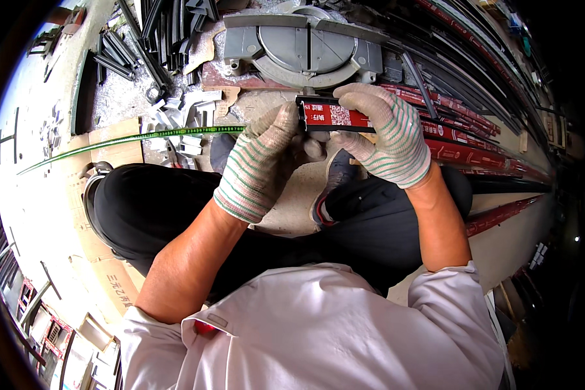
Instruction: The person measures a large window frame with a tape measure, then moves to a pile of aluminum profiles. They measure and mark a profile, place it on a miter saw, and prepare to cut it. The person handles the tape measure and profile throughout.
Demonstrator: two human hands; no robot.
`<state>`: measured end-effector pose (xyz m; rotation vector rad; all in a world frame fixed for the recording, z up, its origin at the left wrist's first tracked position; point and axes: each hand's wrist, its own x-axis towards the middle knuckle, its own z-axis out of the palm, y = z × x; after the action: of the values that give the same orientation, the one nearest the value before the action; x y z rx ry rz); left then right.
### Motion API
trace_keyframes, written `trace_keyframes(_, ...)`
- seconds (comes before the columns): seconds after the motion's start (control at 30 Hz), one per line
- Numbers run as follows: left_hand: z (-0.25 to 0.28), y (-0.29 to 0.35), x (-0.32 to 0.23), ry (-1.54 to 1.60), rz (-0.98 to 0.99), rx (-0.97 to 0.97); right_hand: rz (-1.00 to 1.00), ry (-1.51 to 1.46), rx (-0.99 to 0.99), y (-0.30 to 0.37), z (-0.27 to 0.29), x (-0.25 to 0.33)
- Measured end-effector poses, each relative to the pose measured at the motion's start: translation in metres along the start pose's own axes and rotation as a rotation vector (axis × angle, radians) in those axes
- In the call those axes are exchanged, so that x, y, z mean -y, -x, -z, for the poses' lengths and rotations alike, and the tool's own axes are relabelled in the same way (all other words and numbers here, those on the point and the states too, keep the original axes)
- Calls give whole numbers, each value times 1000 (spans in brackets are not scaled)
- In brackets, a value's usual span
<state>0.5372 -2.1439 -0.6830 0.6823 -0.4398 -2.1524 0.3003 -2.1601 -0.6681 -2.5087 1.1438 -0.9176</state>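
Observation:
A short black metal profile [302,116] with a red printed film on its face lies level between my two gloved hands. My right hand [390,133] grips its right part, thumb below and fingers above. My left hand [257,166] is closed at the profile's left end, its thumb up against that end. Into the left hand runs the green blade of a tape measure [175,132], stretched out far to the left. What lies inside the left palm is hidden. Both gloves are pale knit with green stripes.
A mitre saw's round grey table [305,49] stands ahead. Short silver offcuts [198,114] and pliers [172,155] lie on the floor, with dark profiles [166,32] piled behind. Long red-filmed bars [461,153] lie at right. Flattened cardboard [114,286] is at left.

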Motion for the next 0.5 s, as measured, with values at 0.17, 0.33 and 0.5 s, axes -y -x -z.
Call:
trace_keyframes(0.17, 1, 1, 0, -31, 14, -42, -124, -117, 29, -4, -1, 4)
trace_keyframes(0.33, -2, -1, -1, -61, 1, -50, -138, -127, -22, -5, -5, 3)
trace_keyframes(0.5, -3, -1, 1, -80, -2, -77, -142, -114, -38, -5, -6, 5)
